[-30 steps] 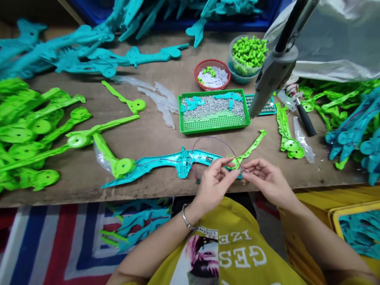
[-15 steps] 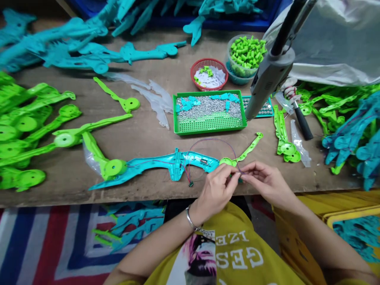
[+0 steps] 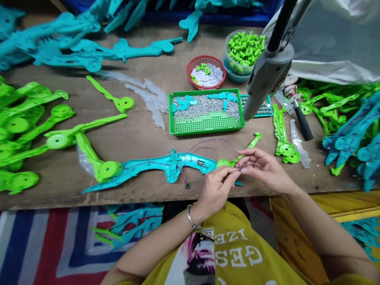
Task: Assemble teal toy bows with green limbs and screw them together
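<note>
Two hands: one left hand (image 3: 218, 186), one right hand (image 3: 268, 170). At least two wires (image 3: 221, 139), one board (image 3: 187, 185), one teal frame (image 3: 145, 164), one bracelet (image 3: 190, 217). One green tray (image 3: 208, 130), one teal tray (image 3: 264, 115), one red basket (image 3: 193, 82), one clear tub (image 3: 230, 62), one hanging driver (image 3: 268, 75), one black handle (image 3: 303, 122). One blue crate (image 3: 178, 17), one yellow crate (image 3: 353, 215). Plugs (image 3: 246, 49) and screws (image 3: 208, 107): too many to count

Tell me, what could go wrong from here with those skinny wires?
The thin wires arch up from the blue part to the fingertips of the left hand and right hand; a tug might strain their joints.
The small circuit board sits outside the blue part, near the table's front edge, so a sleeve or wrist could knock it.
</note>
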